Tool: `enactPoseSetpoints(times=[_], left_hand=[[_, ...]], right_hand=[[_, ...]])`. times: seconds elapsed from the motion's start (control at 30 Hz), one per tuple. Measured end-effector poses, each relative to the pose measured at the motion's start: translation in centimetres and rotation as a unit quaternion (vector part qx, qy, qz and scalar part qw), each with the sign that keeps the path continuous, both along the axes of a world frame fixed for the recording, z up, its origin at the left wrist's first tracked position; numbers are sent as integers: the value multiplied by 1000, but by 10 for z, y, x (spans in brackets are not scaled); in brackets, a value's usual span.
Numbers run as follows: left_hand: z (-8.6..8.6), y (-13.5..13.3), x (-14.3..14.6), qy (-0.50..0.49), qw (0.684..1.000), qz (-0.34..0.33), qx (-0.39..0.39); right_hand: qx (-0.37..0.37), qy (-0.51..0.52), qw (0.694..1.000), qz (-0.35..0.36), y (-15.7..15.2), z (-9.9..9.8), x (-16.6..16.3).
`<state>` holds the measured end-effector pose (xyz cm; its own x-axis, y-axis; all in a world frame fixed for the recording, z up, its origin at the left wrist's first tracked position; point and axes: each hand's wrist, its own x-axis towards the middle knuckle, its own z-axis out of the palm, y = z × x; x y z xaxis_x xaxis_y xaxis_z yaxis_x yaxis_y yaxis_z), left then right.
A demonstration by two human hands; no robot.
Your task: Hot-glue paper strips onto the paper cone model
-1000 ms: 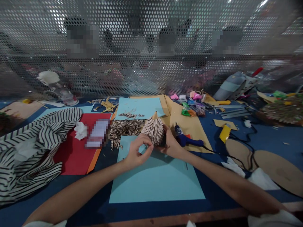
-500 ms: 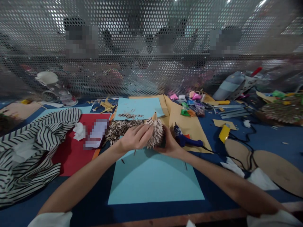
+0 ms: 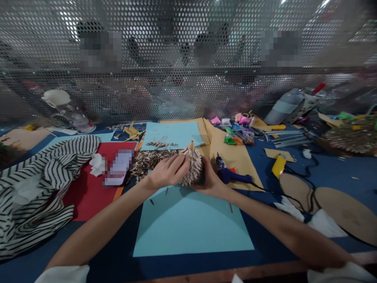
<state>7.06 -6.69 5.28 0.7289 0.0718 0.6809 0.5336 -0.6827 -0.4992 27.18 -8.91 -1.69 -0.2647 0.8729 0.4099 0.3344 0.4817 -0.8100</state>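
A small cone-shaped craft tree [image 3: 194, 169], covered in overlapping grey-brown scales like seed husks, stands upright with a tan tip at its top. My right hand [image 3: 211, 181] curves round its right side and grips it. Against the left side of the cone, the fingers of my left hand [image 3: 169, 171] are pinched together; whatever they hold is hidden. Behind my left hand lies a pile of loose husks [image 3: 147, 161]. A blue glue gun [image 3: 232, 175] rests just right of my right hand. Beneath the hands is a light blue sheet [image 3: 193, 226].
Left are a red sheet [image 3: 88, 196], a blurred phone-like object [image 3: 120, 167] and striped cloth [image 3: 55, 173]. Small coloured packets [image 3: 235, 133] lie at the back. A yellow cutter [image 3: 279, 166] and cardboard discs [image 3: 346, 212] lie right. A perforated metal screen [image 3: 176, 94] closes the rear.
Both hands keep nearly the same pose on the cone. My left fingers have shifted very slightly along its left side, and the whole view has moved a little.
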Motion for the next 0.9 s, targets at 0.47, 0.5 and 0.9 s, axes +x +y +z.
enactPoseSetpoints(times=[0.47, 0.5, 0.9], left_hand=[[4, -3, 2, 3, 1000, -1, 9], [4, -3, 2, 2, 1000, -2, 4], [4, -4, 3, 11, 1000, 16, 19]], right_hand=[[23, -12, 998, 61, 4, -7, 7], [23, -15, 998, 59, 4, -7, 7], [8, -18, 998, 58, 3, -6, 6]])
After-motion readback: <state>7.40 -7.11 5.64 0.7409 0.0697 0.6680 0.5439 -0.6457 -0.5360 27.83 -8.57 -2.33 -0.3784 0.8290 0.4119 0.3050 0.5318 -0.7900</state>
